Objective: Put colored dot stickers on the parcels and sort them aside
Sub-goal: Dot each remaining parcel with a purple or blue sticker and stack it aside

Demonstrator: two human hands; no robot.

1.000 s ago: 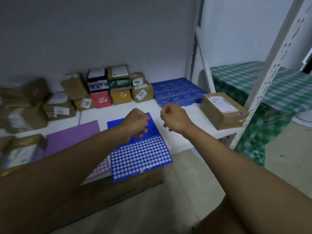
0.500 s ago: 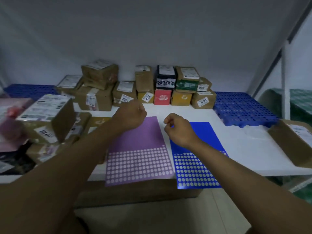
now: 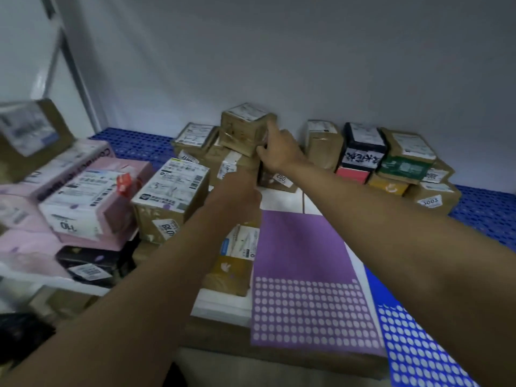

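Now our right hand (image 3: 276,152) grips the top brown parcel (image 3: 245,128) of the stack. Our left hand (image 3: 240,191), below that parcel, has fingers we cannot make out.

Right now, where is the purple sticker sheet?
In the head view, the purple sticker sheet lies low and right of centre on the white table, beside the blue sticker sheet.
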